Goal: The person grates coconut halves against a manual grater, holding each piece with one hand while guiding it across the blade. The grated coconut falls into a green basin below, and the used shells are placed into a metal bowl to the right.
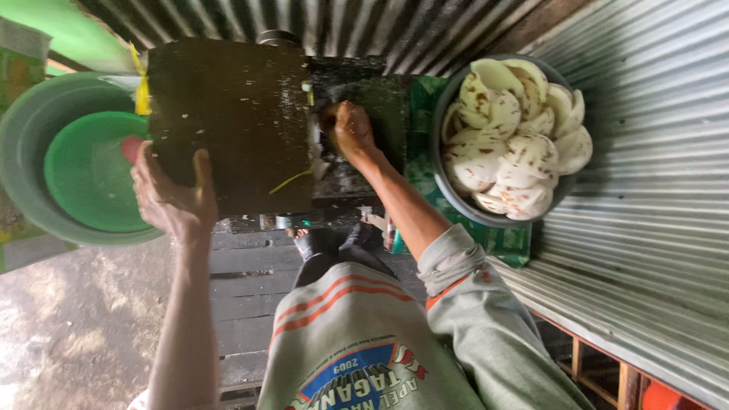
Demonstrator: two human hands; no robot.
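- Slicing machine (228, 121): dark, boxy, flecked with white scraps, between green basin (30, 137) and bowl of pale slices (509, 137).
- Left hand (171, 197) wraps its near edge.
- Right hand (351, 130) curled at the chute; contents hidden.

light: soft daylight | bright: washed-out ground lower left | shadows: faint | focus: mostly sharp, slight softness

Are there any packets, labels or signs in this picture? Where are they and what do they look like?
Printed sheet or bag: lies flat under the grey bowl of pale slices, right of the dark board; green with light patterning.
Shirt print: bottom middle, on the person's grey shirt; blue curved badge with red and white shapes.
Packet-like thing: far left edge, partly cut off; green and yellow, too blurred to tell more.
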